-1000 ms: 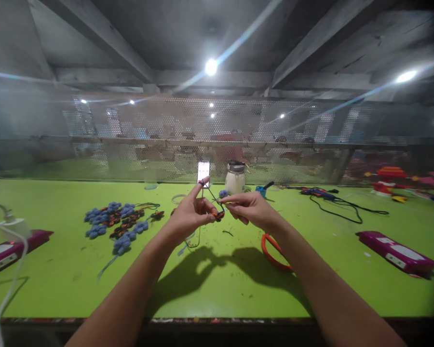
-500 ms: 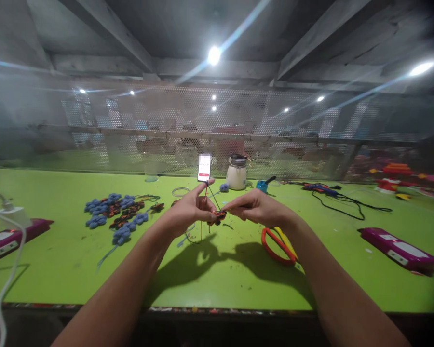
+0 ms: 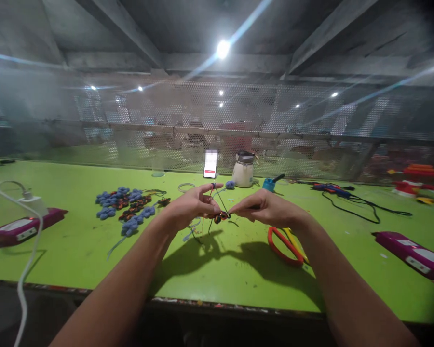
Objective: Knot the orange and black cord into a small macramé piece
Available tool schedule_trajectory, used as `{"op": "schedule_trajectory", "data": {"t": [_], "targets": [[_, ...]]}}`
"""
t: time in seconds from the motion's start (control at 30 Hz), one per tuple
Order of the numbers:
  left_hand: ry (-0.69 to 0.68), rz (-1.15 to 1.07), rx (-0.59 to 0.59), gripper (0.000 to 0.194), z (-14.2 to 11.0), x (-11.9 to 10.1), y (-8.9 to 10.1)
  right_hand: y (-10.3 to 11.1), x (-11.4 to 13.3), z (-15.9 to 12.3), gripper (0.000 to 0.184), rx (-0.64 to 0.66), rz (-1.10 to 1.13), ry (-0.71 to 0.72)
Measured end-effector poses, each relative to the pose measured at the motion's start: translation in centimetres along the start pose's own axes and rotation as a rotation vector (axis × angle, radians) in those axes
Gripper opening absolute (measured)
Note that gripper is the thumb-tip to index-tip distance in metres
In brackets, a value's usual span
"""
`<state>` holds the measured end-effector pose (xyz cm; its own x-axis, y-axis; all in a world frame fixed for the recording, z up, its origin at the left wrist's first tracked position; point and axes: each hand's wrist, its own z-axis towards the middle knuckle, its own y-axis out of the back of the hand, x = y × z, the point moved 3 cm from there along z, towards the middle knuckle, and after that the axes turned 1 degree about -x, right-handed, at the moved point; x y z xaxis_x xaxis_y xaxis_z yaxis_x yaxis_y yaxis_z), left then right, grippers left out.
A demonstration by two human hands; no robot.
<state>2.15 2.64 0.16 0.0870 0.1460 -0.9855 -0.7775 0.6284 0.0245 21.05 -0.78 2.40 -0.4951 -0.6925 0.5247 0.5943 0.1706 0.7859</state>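
Observation:
Between finger and thumb, my left hand pinches a small black-and-orange crochet piece. Black yarn runs taut from its raised index finger down to the piece, and an orange strand hangs beside it. My right hand is closed in a pinch at the piece's right edge, on a thin tool that looks like a crochet hook, mostly covered by the fingers. Loose yarn ends lie on the table below the left hand. Left of the hands are several blue crocheted flowers and black-and-orange ones.
Red-and-yellow-handled scissors lie by my right forearm. Purple power strips sit at left and right. Behind stand a lit phone, a pale jug and a blue pot. A corded tool lies back right.
The camera view has turned slightly left, so the table things appear further right. Both hands keep nearly the same pose; the piece is tilted a little differently at the fingertips.

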Motion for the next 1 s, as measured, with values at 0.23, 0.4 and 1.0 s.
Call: {"op": "schedule_trajectory", "data": {"t": [0.23, 0.4, 1.0], "targets": [[0.047, -0.03, -0.038, 0.072, 0.0, -0.2, -0.2, 0.1, 0.5, 0.0, 0.026, -0.03, -0.047, 0.011], [0.067, -0.037, -0.052, 0.072, 0.0, -0.3, -0.4, 0.1, 0.6, -0.1, 0.025, -0.025, -0.051, 0.002], [0.081, 0.016, -0.113, 0.069, 0.3, 0.2, 0.1, -0.6, 1.7, -0.1, 0.027, -0.025, -0.239, -0.07]]}}
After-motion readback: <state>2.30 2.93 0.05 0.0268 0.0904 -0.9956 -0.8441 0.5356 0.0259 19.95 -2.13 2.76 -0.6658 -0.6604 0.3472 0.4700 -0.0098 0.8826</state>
